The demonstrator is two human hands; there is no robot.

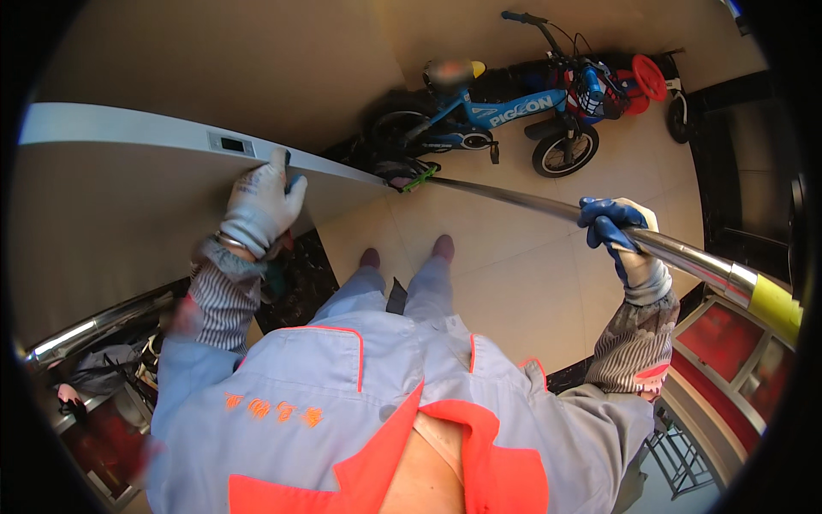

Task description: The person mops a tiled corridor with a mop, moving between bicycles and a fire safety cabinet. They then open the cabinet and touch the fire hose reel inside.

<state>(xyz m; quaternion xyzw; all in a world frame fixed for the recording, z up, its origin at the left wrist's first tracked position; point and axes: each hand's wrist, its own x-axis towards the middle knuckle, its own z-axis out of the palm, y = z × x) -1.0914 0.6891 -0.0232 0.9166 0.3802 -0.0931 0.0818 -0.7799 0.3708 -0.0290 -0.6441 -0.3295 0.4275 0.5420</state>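
Note:
My left hand (263, 202), in a white and blue coated work glove, rests against the edge of a door (160, 133), just beside the metal latch plate (231, 144) set in it. Its thumb and forefinger are apart. A blue-palmed glove covers my right hand (620, 238), which is closed around a long metal mop pole (514, 196). The pole's near end has a yellow sleeve (776, 307). At its far end, close to the floor, a green clip (420, 178) joins a dark mop head (399, 173), partly hidden by the door's edge.
A blue child's bicycle (514, 112) leans along the wall, next to a red ride-on toy (647, 80) and a scooter (678, 115). Tiled floor (501, 231) lies around my feet. A dark door (748, 193) is at the right; red panels (722, 337) stand behind it.

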